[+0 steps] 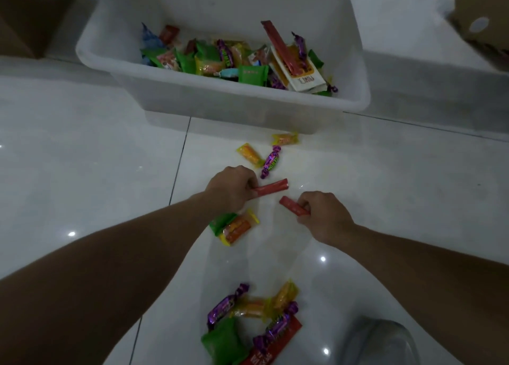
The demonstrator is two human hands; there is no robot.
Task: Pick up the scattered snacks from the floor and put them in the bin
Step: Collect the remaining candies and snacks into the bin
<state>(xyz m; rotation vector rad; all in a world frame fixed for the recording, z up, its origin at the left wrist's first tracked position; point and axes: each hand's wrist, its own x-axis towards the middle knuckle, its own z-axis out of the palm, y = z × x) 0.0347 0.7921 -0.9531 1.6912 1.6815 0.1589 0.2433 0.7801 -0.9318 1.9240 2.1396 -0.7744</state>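
A translucent white bin (pixel 248 100) stands on the tiled floor ahead, holding several snack packets. My left hand (pixel 230 187) grips one end of a red stick snack (pixel 272 187) just above the floor. A shorter red stick snack (pixel 292 206) is pinched in my right hand (pixel 325 216). Loose on the floor near the bin lie two yellow packets (pixel 249 154) (pixel 285 138) and a purple candy (pixel 270 161). Under my left wrist sit a green packet (pixel 220 221) and a yellow-orange packet (pixel 238 228). A pile of purple, yellow, green and red snacks (pixel 248 323) lies close to me.
Brown cardboard boxes stand at the far left (pixel 30 15) and far right (pixel 484 15). A grey shoe (pixel 380 342) shows at the bottom right. Glossy white tiles surround the bin.
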